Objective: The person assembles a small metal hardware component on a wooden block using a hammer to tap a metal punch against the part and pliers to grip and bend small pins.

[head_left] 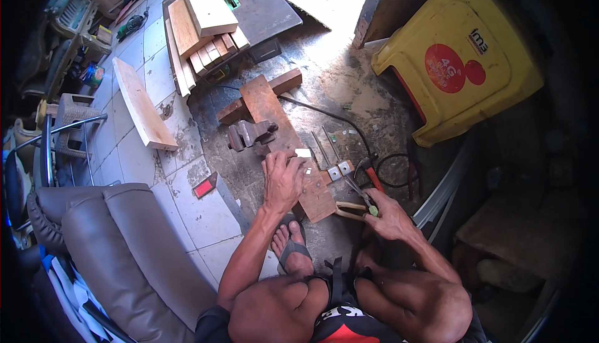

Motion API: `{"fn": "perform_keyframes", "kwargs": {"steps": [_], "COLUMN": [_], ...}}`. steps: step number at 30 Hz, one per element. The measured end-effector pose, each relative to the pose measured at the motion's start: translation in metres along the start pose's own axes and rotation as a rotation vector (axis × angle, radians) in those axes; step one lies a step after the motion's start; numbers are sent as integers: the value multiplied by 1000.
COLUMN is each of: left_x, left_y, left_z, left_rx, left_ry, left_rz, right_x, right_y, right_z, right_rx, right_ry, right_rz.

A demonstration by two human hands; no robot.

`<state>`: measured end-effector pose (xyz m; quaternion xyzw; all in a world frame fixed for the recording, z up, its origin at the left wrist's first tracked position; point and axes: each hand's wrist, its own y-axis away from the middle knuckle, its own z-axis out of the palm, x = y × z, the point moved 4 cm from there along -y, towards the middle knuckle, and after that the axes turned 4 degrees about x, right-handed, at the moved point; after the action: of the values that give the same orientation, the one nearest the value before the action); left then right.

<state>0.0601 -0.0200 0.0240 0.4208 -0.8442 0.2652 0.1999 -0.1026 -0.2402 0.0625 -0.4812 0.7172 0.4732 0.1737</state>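
Note:
My left hand (282, 179) is over a worn wooden plank (265, 102), its fingers bent and closed. A small white flat piece (303, 153) shows at its fingertips, seemingly pinched there. Smaller white bits (308, 171) lie on the wood beside the thumb. A metal bench vise (249, 134) is mounted at the plank's left edge, just beyond that hand. To the right of the plank, my right hand (392, 217) is closed around a pliers-like hand tool (359, 188) with slim metal jaws and a green-tipped handle. Its exact kind is unclear. A beige curved handle (350, 209) shows beside it.
A hammer with an orange handle (372, 176), metal rods (324, 146) and a black cable (331, 114) lie on the right. Boards (209, 9) are stacked on a dark table. A yellow plastic chair (474, 62) stands right; a brown cushioned seat (134, 249) is left.

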Motion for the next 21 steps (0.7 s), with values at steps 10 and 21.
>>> {"fn": "perform_keyframes", "kwargs": {"steps": [10,21], "left_x": [-1,-5], "left_y": [4,9], "left_z": [8,1], "left_rx": [-3,11], "left_ry": [-101,-85], "left_rz": [55,10], "right_x": [-2,0], "right_y": [2,2], "right_z": [-1,-1], "right_rx": [20,32], "right_ry": [6,10], "right_rz": [-16,-22]}}
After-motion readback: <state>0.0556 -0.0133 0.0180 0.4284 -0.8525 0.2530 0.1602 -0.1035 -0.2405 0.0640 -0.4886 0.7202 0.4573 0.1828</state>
